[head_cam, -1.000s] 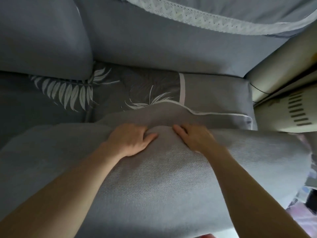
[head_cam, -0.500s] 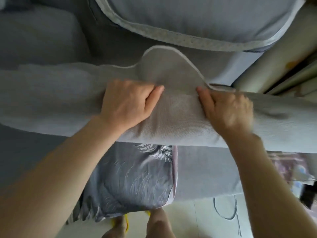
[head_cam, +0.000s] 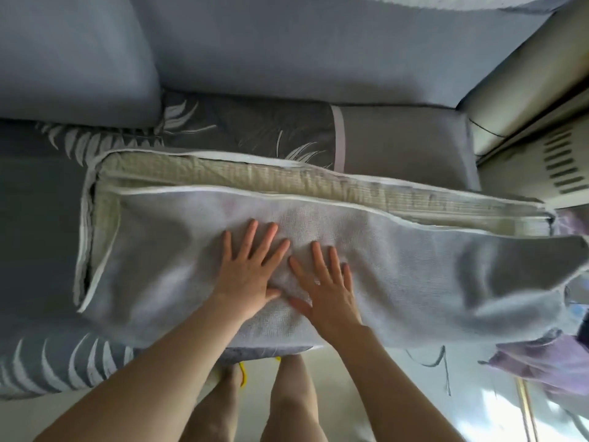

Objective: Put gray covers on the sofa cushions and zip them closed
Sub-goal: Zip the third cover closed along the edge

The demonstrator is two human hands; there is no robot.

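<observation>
A long flat sofa cushion [head_cam: 318, 186] lay across the middle of the frame on the leaf-printed dark gray seat of the sofa [head_cam: 47, 218], partly inside a light gray woven cover with white piping [head_cam: 414, 275]. The cover's far edge stood open along its whole length, and a strip of pale yellow-green quilted filling showed through that gap and round the left corner. The cover's right end hung slack past the seat edge at the right of the frame, over pale glossy floor tiles [head_cam: 398, 393].

The left hand [head_cam: 248, 275] and the right hand [head_cam: 328, 291] lay flat side by side on the cover at centre frame, fingers straight and spread, pressing down and holding nothing.

Blue-gray back cushions [head_cam: 287, 49] filled the top of the frame, well apart from the cover's open edge. A cream padded armrest [head_cam: 526, 74] closed off the upper right.
</observation>
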